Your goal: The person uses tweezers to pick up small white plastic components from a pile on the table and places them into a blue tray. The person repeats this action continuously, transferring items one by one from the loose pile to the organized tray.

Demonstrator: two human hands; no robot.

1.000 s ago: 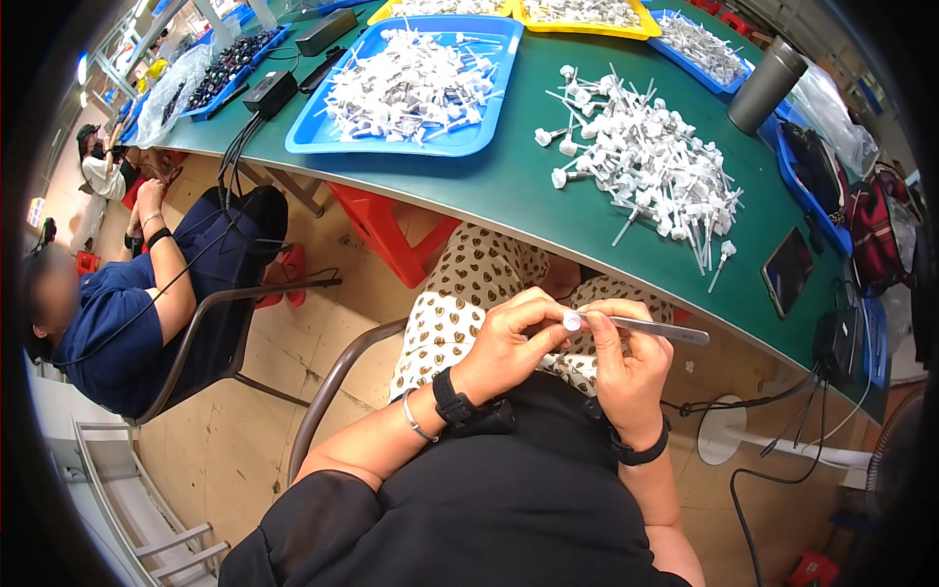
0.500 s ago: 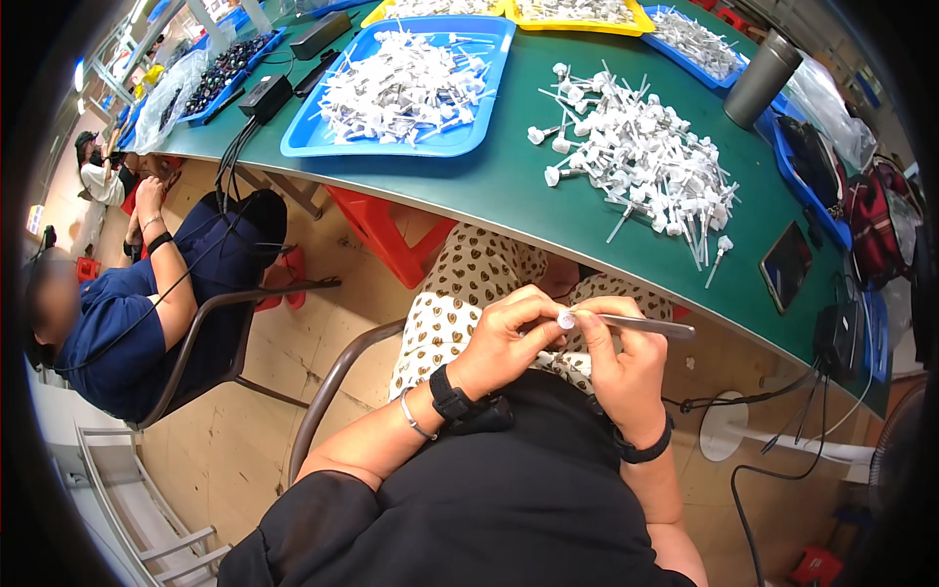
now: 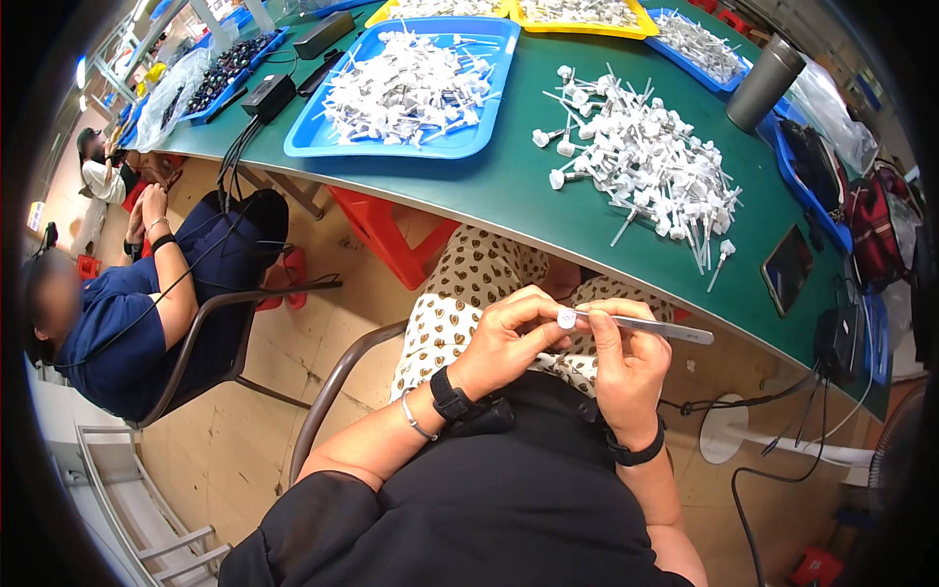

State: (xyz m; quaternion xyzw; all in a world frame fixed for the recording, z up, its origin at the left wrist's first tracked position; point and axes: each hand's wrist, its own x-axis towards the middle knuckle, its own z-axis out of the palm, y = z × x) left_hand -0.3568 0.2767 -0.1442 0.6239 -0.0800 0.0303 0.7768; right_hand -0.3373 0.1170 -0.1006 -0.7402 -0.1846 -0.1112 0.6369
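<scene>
Over my lap, my left hand pinches a small white plastic nozzle between thumb and fingertips, its round face showing. From the other side my right hand grips a pair of metal tweezers; their flat end sticks out to the right and their tips meet the nozzle. Whether the tips touch it is hard to see. On the green table ahead lies a loose heap of white nozzles with thin tubes. More of the same fill a blue tray to its left.
Yellow trays and another blue tray line the far side. A grey metal flask and a phone are at the right, near a cable box. A person in blue sits at the left; a red stool stands beneath the table.
My right hand and the tweezers have shifted slightly right, so more of the metal shows beside the nozzle. My left hand keeps its pinch in nearly the same place.
</scene>
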